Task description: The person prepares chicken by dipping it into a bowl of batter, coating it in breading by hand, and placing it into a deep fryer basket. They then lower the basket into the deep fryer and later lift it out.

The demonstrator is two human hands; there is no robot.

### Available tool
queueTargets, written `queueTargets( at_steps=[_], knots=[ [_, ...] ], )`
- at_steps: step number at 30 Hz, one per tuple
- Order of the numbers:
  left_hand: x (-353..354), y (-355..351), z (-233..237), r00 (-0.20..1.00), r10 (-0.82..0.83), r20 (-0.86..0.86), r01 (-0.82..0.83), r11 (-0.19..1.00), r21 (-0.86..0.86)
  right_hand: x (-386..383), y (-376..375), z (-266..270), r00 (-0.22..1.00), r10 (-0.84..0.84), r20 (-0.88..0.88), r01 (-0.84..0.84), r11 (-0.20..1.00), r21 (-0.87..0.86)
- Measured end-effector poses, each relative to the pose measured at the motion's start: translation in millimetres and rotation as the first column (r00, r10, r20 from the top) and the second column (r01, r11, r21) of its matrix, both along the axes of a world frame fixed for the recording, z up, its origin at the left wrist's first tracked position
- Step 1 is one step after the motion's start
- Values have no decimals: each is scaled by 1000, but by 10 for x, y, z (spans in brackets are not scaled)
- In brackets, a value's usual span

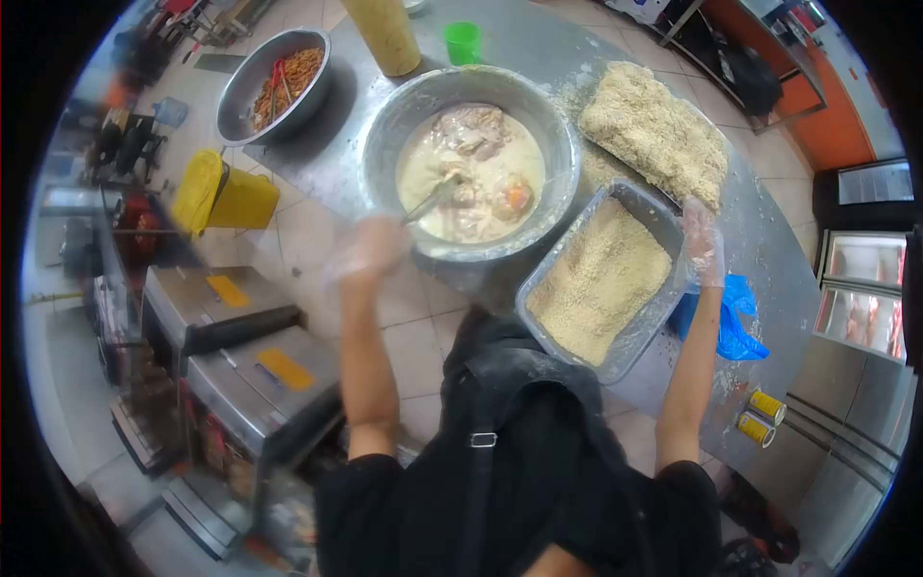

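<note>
My left hand (370,252), in a clear plastic glove and blurred by motion, is closed on metal tongs (431,200). Their far end dips into pale batter (481,159) holding chunky pieces that look like raw meat, inside a big round metal bowl (567,183). At the right rim of a grey rectangular tub (531,274) is my right hand (702,240), also gloved, with crumbs on it and its fingers stretched out. Pale breading flour (601,274) fills much of that tub. Just beyond the right fingers lies a tray heaped with crumb-coated pieces (659,130).
Behind stand a bowl of brown food (322,91) with red-handled tongs, a tall yellowish container (385,38) and a green cup (462,42). A blue plastic bag (735,322) and yellow cans (761,418) lie right. Left are a yellow bin (240,197) and metal-lidded units (264,380).
</note>
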State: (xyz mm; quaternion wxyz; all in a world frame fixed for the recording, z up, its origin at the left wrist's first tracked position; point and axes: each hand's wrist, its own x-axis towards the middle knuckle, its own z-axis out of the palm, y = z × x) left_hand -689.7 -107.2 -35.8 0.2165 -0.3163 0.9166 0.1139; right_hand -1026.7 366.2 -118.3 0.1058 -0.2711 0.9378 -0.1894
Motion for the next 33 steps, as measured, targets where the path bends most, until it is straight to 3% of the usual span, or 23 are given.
queueTargets(
  at_steps=[2, 3, 4, 5, 6, 8, 9, 11, 12, 13, 14, 18, 20, 22, 24, 26, 27, 29, 30, 31, 32, 33],
  knots=[
    [233, 13, 293, 981, -163, -107, 163, 987, -2, 150, -77, 190, 974, -189, 129, 219, 931, -291],
    [326, 39, 481, 985, -45, -169, 62, 993, 101, 147, 0, 93, 971, -199, 134, 230, 929, -290],
    [407, 59, 650, 973, 81, -218, -35, 977, 208, 107, 101, -70, 953, -133, 271, 261, 814, -519],
    [464, 69, 759, 974, 74, -213, -29, 978, 208, 84, 164, -177, 924, -31, 381, 312, 640, -702],
    [509, 73, 850, 971, 130, -199, -81, 968, 237, 86, 173, -186, 922, -37, 386, 319, 638, -701],
    [590, 84, 992, 967, 177, -183, -125, 956, 264, 67, 200, -183, 999, -23, 27, 33, 866, -498],
    [622, 89, 1052, 953, 263, -148, -206, 926, 316, 75, 204, -197, 999, -33, 28, 42, 866, -499],
    [721, 95, 1108, 935, 338, -105, -280, 887, 367, 87, 225, -251, 906, -10, 423, 350, 578, -737],
    [790, 89, 1122, 891, 444, -94, -362, 820, 443, 61, 245, -273, 905, -18, 425, 356, 579, -734],
    [841, 78, 1123, 837, 543, -71, -435, 738, 515, 29, 268, -292, 987, -21, 162, 122, 755, -644],
    [880, 58, 1103, 840, 538, -65, -433, 738, 517, 33, 271, -274, 994, 44, -104, -87, 884, -459],
    [879, 75, 1120, 843, 532, -76, -375, 684, 625, 80, 248, -248, 997, 18, -81, -52, 890, -452],
    [837, 101, 1112, 853, 519, -56, -354, 655, 668, 88, 285, -255, 985, 25, -168, -84, 933, -349],
    [831, 123, 998, 829, 559, -23, -355, 556, 752, 43, 405, -429, 988, 38, -152, -96, 912, -399],
    [865, 179, 910, 829, 557, -59, -318, 555, 769, 35, 452, -423, 990, 44, -136, -101, 892, -441],
    [864, 283, 911, 834, 545, -89, -276, 551, 788, 89, 384, -345, 900, -7, -435, -60, 988, -141],
    [829, 381, 988, 827, 553, -100, -271, 548, 791, 62, 441, -344, 901, -27, -434, -35, 991, -133],
    [719, 555, 1118, 838, 536, -101, -253, 546, 799, 31, 594, -356, 562, 400, -724, -143, 909, 391],
    [660, 636, 1174, 875, 474, -95, -217, 560, 799, 81, 613, -363, 576, 391, -717, -120, 909, 400],
    [603, 718, 1198, 906, 414, -91, -180, 570, 802, 144, 537, -347, 733, 249, -633, -163, 968, 192],
    [543, 817, 1189, 920, 392, -33, -207, 554, 807, 227, 409, -319, 859, 122, -498, -159, 987, -33],
    [450, 929, 1185, 925, 378, -29, -199, 549, 812, 442, 146, 101, 980, -14, -200, -37, 968, -248]
  ],
)
